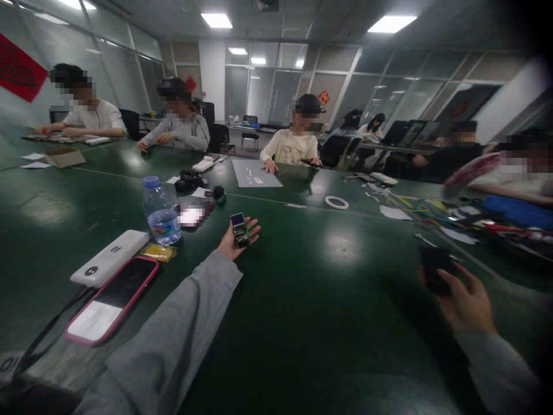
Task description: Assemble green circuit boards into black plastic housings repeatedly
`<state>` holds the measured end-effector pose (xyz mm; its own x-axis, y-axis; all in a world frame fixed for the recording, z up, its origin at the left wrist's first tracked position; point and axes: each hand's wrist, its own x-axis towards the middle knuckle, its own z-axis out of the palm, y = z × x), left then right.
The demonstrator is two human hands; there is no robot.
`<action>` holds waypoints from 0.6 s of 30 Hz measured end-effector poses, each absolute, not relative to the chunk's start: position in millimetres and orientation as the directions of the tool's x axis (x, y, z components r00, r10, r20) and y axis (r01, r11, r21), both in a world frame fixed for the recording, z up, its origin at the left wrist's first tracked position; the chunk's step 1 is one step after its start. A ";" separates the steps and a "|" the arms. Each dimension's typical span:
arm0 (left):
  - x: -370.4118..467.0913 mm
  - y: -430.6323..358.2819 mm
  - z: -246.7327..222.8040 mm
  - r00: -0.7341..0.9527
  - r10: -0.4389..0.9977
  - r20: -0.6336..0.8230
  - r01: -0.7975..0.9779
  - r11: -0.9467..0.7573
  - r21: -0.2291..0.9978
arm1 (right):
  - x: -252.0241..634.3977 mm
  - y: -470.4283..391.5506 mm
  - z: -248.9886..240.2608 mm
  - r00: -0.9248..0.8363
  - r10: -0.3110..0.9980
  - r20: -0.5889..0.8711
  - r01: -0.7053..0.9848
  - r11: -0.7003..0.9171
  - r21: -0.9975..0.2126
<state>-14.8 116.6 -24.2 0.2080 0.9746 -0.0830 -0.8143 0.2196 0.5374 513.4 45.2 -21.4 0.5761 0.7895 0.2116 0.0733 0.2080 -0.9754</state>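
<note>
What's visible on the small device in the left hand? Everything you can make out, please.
The small device is a narrow, upright-looking unit with a dark, bluish rectangular screen in a pale border at its far end. Below it sits what looks like an exposed green circuit board with dark parts, too small to identify. It rests against the palm of the left hand, fingers spread past its right side, in front of the green table. Any text on it is unreadable.

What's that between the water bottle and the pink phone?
A small yellow packet lies between the bottle and the pink phone, as the head view shows.
</note>
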 end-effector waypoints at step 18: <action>-14.5 119.5 -24.2 0.101 0.958 -0.268 -0.786 0.242 0.568 | 112.7 104.6 -16.7 -0.062 0.784 0.618 0.340 0.598 -0.725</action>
<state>-14.5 119.5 -24.2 0.1014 0.9581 -0.2679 -0.7864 0.2421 0.5683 112.7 104.6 -16.7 -0.0624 0.7840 0.6176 0.3404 0.5984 -0.7253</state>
